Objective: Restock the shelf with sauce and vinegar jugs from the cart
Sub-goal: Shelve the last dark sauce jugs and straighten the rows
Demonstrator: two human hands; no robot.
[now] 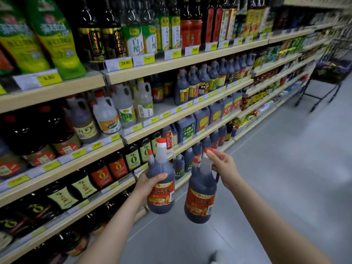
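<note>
The person stands in a shop aisle with a dark jug in each hand. The left hand point(152, 179) wraps round the fat middle of the left jug point(161, 180), thumb across the front, so the jug stands almost straight up with its red cap on top. The right hand point(222, 167) grips the right jug point(201, 193) high up, by its neck and handle, so this jug hangs down and tips a bit to the left. Both hands are closed tight on their jugs. The two jugs are close side by side but do not seem to touch.

Holding one jug by the belly looks good for pushing it straight onto a shelf. Holding the other by the handle looks good for carrying, as the weight just hangs.

Both jugs are in the air in front of the shelf point(171, 147), not on it yet. Jugs that look the same kind, dark with blue-grey tops, stand in a row point(209, 79) on a higher shelf, up and to the right. I think these two belong there. There seems to be a gap just left of that row, beside the pale jugs point(133, 103), but it is hard to be sure.

The shelf edges stick out with yellow price tags point(124, 62) along them, so a jug must go up and over the lip, not bump it. The floor point(285, 168) to the right gives lots of room to step. The cart point(329, 73) is far off down the aisle
</note>
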